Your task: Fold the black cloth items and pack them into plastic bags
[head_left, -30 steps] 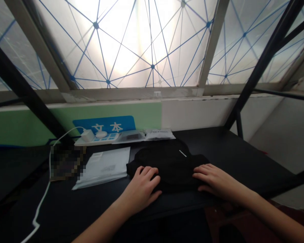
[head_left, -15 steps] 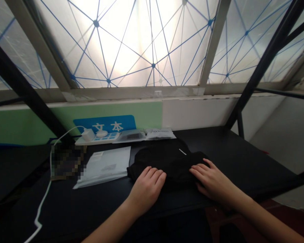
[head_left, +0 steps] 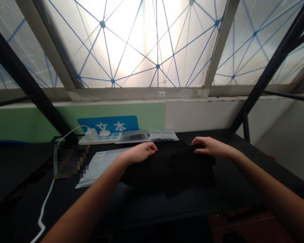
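A black garment (head_left: 177, 168) hangs between my two hands over the black table, its upper edge raised and its lower part drooping toward the near side. My left hand (head_left: 142, 152) is closed on the left part of that edge, fingers curled over the cloth. On the right part, my right hand (head_left: 209, 147) pinches the cloth between thumb and fingers. Dark cloth against the dark tabletop makes the garment's outline and exact kind hard to make out. Just beyond my left forearm lies a pale plastic mailing bag (head_left: 97, 165), partly covered by the arm.
Along the wall stand a white power strip (head_left: 84, 140) with a plugged charger (head_left: 92, 134), a clear bag (head_left: 131, 136) and a grey printed packet (head_left: 162, 135). A white cable (head_left: 42, 209) runs down the left. Black metal posts (head_left: 245, 111) flank the black table (head_left: 243, 182).
Both hands have moved up and away from me, from resting on the garment's near part to gripping a raised edge. The garment has been lifted and turned; its small white mark no longer shows.
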